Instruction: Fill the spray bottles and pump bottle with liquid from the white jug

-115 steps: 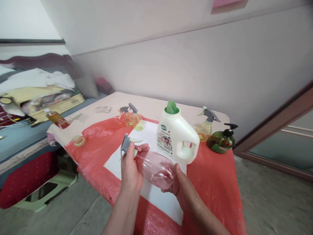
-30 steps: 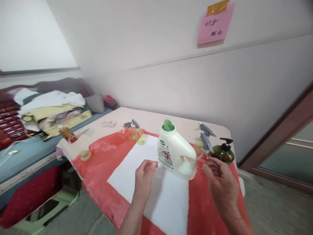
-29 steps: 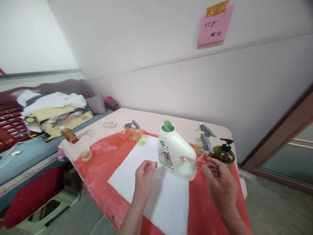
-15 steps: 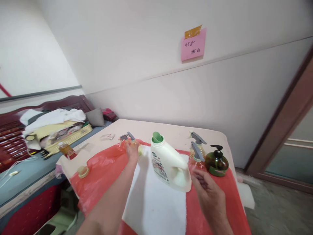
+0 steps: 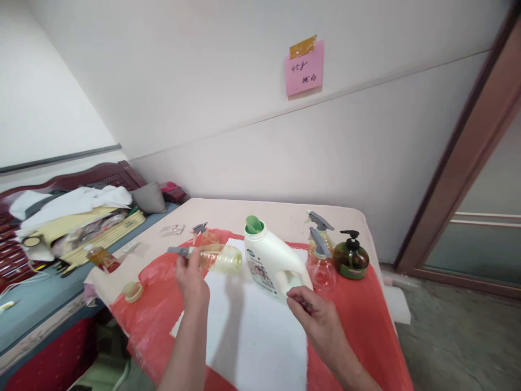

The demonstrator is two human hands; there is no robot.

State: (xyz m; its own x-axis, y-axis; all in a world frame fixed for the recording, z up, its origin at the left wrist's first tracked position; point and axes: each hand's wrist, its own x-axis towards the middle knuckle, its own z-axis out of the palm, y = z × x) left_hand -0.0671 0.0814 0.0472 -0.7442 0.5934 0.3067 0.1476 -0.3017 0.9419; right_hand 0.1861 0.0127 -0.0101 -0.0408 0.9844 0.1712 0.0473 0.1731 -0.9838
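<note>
A yellowish see-through spray bottle [image 5: 228,259] lies nearly sideways in the air, its grey trigger head pointing left. My left hand [image 5: 192,277] is closed around its neck. In the middle stands a pale green detergent jug [image 5: 266,258], its mouth uncapped with a green inner spout showing. My right hand [image 5: 311,309] has its fingers curled together in front of the jug's lower right; I see nothing in them, and contact with the jug cannot be made out. Behind the left hand stands another spray bottle [image 5: 208,237] with a grey head.
On the right are a pink spray bottle [image 5: 321,271], a clear spray bottle [image 5: 325,236] and a dark green pump bottle [image 5: 350,260]. A white cloth [image 5: 260,336] lies over red sheeting [image 5: 354,331]. At left sit a round cap [image 5: 132,291] and an amber bottle [image 5: 101,257].
My left hand has drawn the spray bottle up and nearer, tipping it sideways. My right hand has shifted left from the pink spray bottle to the jug's lower right.
</note>
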